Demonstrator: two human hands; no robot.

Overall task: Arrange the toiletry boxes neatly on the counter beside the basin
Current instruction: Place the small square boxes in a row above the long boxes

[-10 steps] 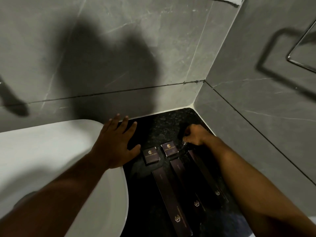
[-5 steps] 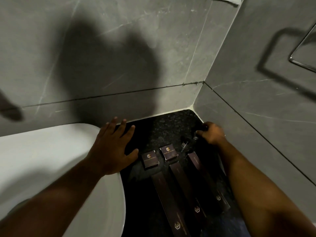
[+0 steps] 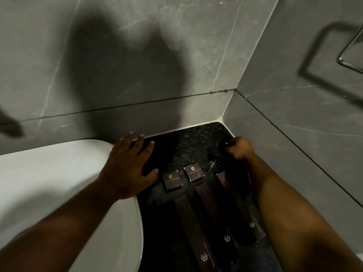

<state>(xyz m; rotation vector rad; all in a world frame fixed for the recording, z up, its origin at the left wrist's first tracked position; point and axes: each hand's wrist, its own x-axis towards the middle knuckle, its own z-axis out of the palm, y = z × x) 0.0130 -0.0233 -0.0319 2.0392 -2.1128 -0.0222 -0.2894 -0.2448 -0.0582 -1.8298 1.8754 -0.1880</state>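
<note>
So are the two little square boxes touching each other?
Apart. The head view shows a strip of dark counter between the left square box and the right square box.

Grey marble-look wall tiles [image 3: 137,55] meeting in corner; chrome rail [image 3: 349,63] on right wall; dim light

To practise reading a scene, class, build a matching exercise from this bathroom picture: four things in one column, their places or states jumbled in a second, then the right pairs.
Things
1. left hand
2. right hand
3. basin
4. long boxes

Places or states
A. white, left of the dark counter
B. three side by side, running toward the camera
C. flat, fingers spread, on the basin's rim
D. curled shut by the right wall, near the back corner

Pairs: 1-C, 2-D, 3-A, 4-B
</note>
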